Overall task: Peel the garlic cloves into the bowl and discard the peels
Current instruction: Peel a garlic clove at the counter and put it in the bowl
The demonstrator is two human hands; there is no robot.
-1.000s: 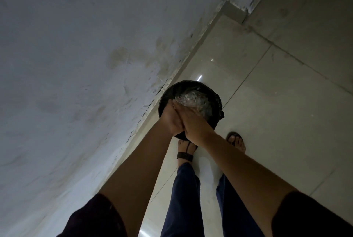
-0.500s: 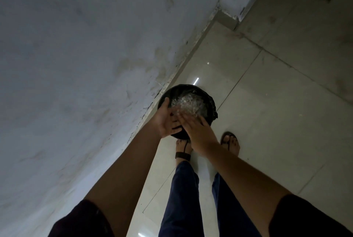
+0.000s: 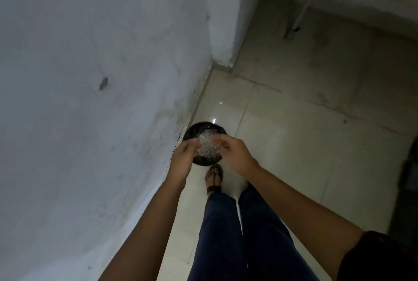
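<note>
A black bin (image 3: 196, 130) stands on the floor against the wall, below my hands. Inside it lies a pale, crinkled heap (image 3: 207, 146) that looks like plastic wrap with peels; I cannot tell which. My left hand (image 3: 183, 159) hovers over the bin's left rim, palm turned up, fingers relaxed. My right hand (image 3: 234, 153) hangs over the right rim with its fingers loosely curled and nothing visible in them. The two hands are apart. No garlic cloves or bowl show in this view.
A grey-white wall (image 3: 90, 99) fills the left side, with a jutting corner (image 3: 226, 31) further ahead. Glossy cream floor tiles (image 3: 305, 145) spread to the right. My legs in dark trousers (image 3: 228, 235) and a sandalled foot (image 3: 214, 177) stand just behind the bin.
My hands were pressed together over the bin and have parted, left going left and right going right. The camera has tilted up and back, showing more floor and wall.
</note>
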